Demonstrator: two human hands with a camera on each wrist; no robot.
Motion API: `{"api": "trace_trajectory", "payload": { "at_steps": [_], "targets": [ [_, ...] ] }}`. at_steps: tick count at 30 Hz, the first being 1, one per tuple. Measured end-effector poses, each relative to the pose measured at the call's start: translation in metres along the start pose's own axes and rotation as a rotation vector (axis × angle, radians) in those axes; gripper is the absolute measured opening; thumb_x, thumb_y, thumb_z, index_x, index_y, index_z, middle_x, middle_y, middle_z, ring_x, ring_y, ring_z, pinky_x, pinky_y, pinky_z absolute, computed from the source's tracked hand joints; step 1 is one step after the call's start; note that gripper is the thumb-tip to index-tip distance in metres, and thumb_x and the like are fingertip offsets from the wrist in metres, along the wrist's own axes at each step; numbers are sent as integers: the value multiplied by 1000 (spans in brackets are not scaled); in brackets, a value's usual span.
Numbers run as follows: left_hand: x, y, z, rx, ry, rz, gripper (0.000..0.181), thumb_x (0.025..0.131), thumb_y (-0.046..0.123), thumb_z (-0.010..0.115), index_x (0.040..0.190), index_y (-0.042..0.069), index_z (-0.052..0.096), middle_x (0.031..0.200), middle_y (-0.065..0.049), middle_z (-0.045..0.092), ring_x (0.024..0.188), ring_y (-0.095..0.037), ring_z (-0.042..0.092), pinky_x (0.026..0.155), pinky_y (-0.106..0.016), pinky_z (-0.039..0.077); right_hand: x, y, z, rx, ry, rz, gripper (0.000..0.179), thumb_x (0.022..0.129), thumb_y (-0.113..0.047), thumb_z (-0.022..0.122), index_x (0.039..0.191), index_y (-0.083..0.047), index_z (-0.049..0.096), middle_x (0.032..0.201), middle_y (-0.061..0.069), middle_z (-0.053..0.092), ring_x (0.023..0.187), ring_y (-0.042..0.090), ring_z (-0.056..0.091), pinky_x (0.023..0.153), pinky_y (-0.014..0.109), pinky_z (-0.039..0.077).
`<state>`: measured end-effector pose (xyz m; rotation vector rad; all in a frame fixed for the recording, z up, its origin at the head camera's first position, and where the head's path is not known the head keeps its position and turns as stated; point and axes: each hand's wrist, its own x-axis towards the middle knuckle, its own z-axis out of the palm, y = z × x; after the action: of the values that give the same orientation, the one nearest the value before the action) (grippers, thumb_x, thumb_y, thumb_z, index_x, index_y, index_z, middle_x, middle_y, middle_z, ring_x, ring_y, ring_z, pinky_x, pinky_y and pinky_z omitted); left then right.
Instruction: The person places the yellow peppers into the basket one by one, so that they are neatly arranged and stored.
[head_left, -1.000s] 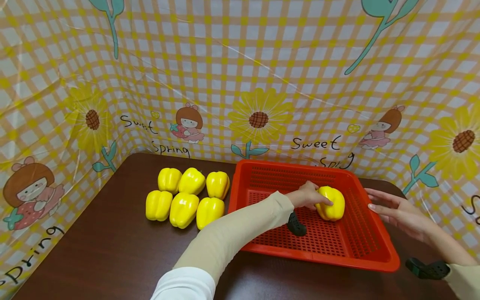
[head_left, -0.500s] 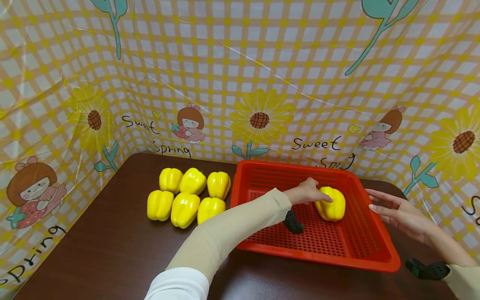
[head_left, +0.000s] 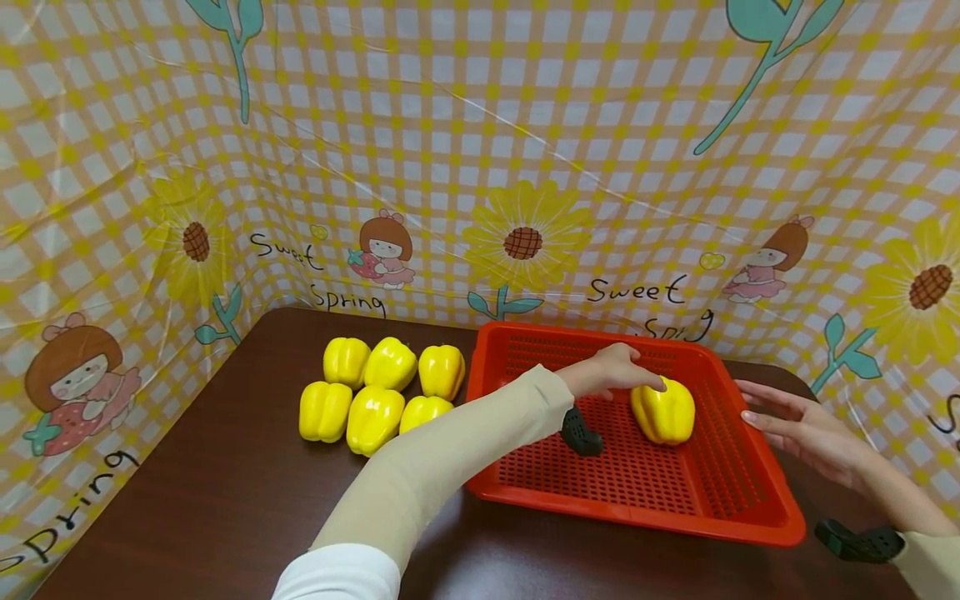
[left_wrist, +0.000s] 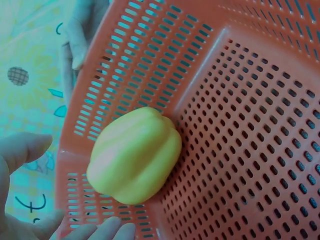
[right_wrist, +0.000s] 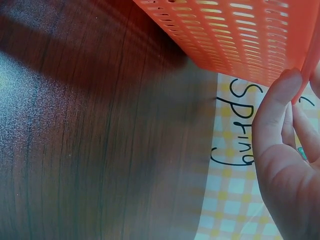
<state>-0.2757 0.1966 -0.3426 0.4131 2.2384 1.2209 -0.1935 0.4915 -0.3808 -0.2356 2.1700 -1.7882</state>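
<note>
Though stubby, pepper [head_left: 665, 413] lengthwise fore-aft

brown table [head_left: 202, 483] | yellow-checked cloth [head_left: 600, 108] behind | printed sunflowers [head_left: 522, 243] on cloth

One front-row yellow pepper [head_left: 424, 411] partly hidden behind left sleeve [head_left: 450, 450], left hand [head_left: 611, 369] cropped in left wrist view, red basket [head_left: 637, 517] cut off in both wrist views

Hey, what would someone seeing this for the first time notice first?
Probably the red basket on the dark table, with one yellow pepper inside, toward its right end. Six more yellow peppers sit in two rows to the basket's left. A checked cloth with big sunflowers hangs behind the table.
</note>
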Motion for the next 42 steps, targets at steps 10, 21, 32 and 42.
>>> {"api": "trace_trajectory", "payload": {
  "at_steps": [10,21,32,42],
  "targets": [
    [-11,2,-19,-96,-24,15,61,85,32,72,138,17,47,135,0,51,114,-20,58,89,-41,55,1,0,-1,-4,10,12,46,101,-1,41,127,-38,52,118,-27,58,103,-3,63,80,20,56],
    [-21,-4,-51,-168,-34,58,59,86,30,71,139,14,50,137,-3,54,114,-27,58,90,-42,55,1,0,-1,-33,27,36,45,101,-3,42,125,-40,52,115,-29,57,102,-6,61,80,19,56],
    [-35,-18,-78,-269,-51,89,53,87,25,70,136,14,53,136,-9,55,119,-35,57,95,-48,52,1,0,-2,38,-13,3,48,101,0,39,127,-38,54,120,-23,61,104,-2,63,80,21,57],
    [-51,-29,-100,-277,-71,113,54,90,25,67,140,18,49,137,-10,55,123,-34,55,98,-49,50,3,2,-4,54,-18,0,48,101,1,40,127,-37,54,121,-26,59,104,-1,64,81,22,57]
  ]
}}
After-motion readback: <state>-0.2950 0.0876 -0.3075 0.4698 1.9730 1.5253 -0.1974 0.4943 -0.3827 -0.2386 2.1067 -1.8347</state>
